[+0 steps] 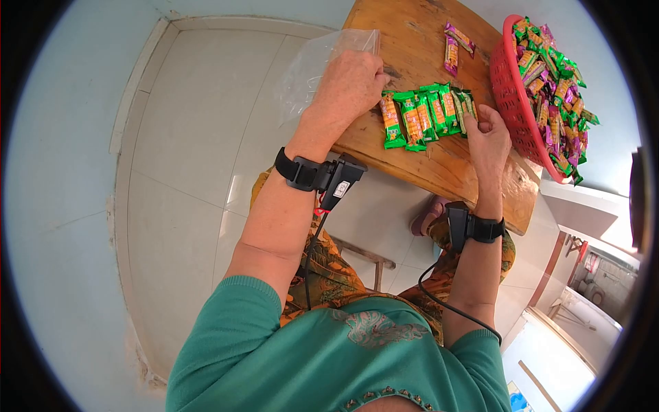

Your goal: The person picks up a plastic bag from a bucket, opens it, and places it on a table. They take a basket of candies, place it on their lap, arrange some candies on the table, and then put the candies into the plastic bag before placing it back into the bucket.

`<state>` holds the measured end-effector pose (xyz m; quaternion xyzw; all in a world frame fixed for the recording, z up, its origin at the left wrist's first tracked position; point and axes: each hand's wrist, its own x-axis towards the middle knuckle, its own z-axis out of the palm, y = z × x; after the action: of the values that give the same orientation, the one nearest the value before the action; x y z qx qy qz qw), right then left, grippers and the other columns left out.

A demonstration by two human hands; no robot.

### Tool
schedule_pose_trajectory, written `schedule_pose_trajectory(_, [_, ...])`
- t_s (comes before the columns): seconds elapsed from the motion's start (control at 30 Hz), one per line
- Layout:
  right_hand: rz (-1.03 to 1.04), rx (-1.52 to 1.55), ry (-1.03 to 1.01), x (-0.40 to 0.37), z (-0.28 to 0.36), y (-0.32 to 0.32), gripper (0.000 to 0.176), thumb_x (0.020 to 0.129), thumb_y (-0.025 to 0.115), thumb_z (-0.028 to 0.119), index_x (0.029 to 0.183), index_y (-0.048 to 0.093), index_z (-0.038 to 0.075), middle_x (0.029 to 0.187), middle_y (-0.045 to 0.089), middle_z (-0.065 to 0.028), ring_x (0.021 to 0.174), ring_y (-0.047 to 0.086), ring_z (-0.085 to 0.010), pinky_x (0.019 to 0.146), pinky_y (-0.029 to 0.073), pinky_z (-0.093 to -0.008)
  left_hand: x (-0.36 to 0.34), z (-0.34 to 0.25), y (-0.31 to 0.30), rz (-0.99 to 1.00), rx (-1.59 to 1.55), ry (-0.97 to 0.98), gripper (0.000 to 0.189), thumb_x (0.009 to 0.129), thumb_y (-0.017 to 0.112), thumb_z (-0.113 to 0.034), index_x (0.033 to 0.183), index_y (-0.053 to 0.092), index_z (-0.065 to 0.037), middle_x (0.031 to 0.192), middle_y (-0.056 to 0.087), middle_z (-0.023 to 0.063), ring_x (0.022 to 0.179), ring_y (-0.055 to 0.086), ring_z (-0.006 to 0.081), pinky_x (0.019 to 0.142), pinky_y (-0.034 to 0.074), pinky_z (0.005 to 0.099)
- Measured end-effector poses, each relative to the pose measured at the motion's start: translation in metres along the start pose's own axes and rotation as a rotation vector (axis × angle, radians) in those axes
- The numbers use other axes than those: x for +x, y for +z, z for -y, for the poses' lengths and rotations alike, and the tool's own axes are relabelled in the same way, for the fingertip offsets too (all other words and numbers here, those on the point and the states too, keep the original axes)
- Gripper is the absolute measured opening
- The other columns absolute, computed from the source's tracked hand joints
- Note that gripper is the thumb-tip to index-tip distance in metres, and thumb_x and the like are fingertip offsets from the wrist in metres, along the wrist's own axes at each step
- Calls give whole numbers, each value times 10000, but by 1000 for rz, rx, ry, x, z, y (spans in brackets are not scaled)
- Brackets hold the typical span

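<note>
A row of several green-wrapped snack packets (413,125) lies side by side on the wooden table (439,162). At the row's right end is my right hand (489,137), thumb against the last packet and fingers curled. My left hand (351,84) is closed at the left end, above the first packet, its fingertips on the table side; what they pinch, if anything, is hidden. Beneath and behind the left hand, a clear plastic bag (309,72) hangs over the table's left edge.
A red basket (516,103) heaped with green and purple packets (555,103) stands at the right edge of the table. Two purple packets (451,55) lie farther back. Below the table are a wooden stool bar (367,254) and my legs.
</note>
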<state>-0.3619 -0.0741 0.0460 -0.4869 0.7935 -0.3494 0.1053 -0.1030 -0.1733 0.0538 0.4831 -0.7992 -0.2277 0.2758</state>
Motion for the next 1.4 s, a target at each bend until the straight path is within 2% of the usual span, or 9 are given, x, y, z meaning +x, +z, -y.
schedule_pose_trajectory(0.17, [7, 28, -38, -4, 12, 1, 477, 791, 788, 286, 1112, 677, -49, 987, 707, -172, 875, 664, -237, 820, 527, -364, 0, 1, 1, -8, -2, 4, 197, 846, 707, -178, 848, 721, 19, 742, 683, 202, 703, 656, 377, 667, 524, 444])
schedule_pose_trajectory(0.23, [-14, -39, -153, -2, 7, 5, 497, 779, 805, 314, 1094, 675, -48, 953, 693, -183, 871, 668, -270, 807, 525, -375, 1, 2, 1, -9, 8, 17, 198, 844, 709, -181, 842, 721, 17, 741, 682, 202, 700, 653, 382, 666, 523, 447])
schedule_pose_trajectory(0.57, [-31, -95, -130, -1, 4, 7, 557, 775, 797, 358, 1121, 662, -57, 994, 689, -208, 937, 664, -318, 846, 512, -403, 0, 0, -1, -2, -8, -8, 193, 843, 707, -175, 841, 721, 17, 726, 674, 205, 696, 647, 389, 666, 521, 449])
schedule_pose_trajectory(0.63, [0, -54, -99, -3, 9, 6, 646, 765, 802, 403, 1189, 634, -54, 1082, 668, -238, 1030, 639, -350, 916, 490, -430, 0, 0, -2, -2, -13, -8, 191, 843, 706, -172, 846, 721, 19, 726, 673, 207, 699, 647, 388, 669, 521, 449])
schedule_pose_trajectory(0.67, [1, -54, -99, -3, 9, 7, 646, 765, 802, 403, 1189, 634, -54, 1082, 668, -238, 1030, 639, -350, 916, 490, -430, 0, 0, -2, -2, -13, -9, 191, 843, 706, -172, 846, 721, 19, 726, 673, 207, 699, 647, 388, 669, 521, 449])
schedule_pose_trajectory(0.73, [-1, -183, -200, -4, 10, 8, 755, 749, 812, 446, 1280, 576, -35, 1191, 625, -261, 1132, 587, -386, 989, 452, -461, -1, 1, -1, -14, -5, 12, 188, 843, 705, -168, 851, 722, 19, 728, 674, 207, 701, 647, 388, 671, 521, 447])
schedule_pose_trajectory(0.83, [66, -228, -194, -8, 19, 4, 836, 734, 814, 485, 1342, 523, -10, 1265, 586, -265, 1198, 534, -417, 1034, 417, -484, 0, 1, -1, -1, -2, 1, 187, 844, 701, -167, 850, 722, 19, 734, 676, 209, 706, 648, 391, 675, 521, 450])
schedule_pose_trajectory(1.17, [42, -230, -196, -10, 19, 7, 840, 750, 791, 509, 1353, 514, -6, 1276, 585, -265, 1199, 527, -431, 1029, 419, -492, 0, 0, -3, -1, 10, 13, 191, 847, 694, -173, 855, 728, 15, 741, 679, 209, 715, 653, 395, 689, 527, 452])
schedule_pose_trajectory(1.4, [123, -330, -168, -22, 41, 2, 1012, 731, 786, 575, 1448, 391, -19, 1419, 469, -270, 1281, 464, -464, 1071, 403, -499, -1, -1, -5, 4, 7, 17, 194, 852, 690, -178, 864, 735, 10, 740, 682, 207, 716, 657, 391, 692, 531, 450])
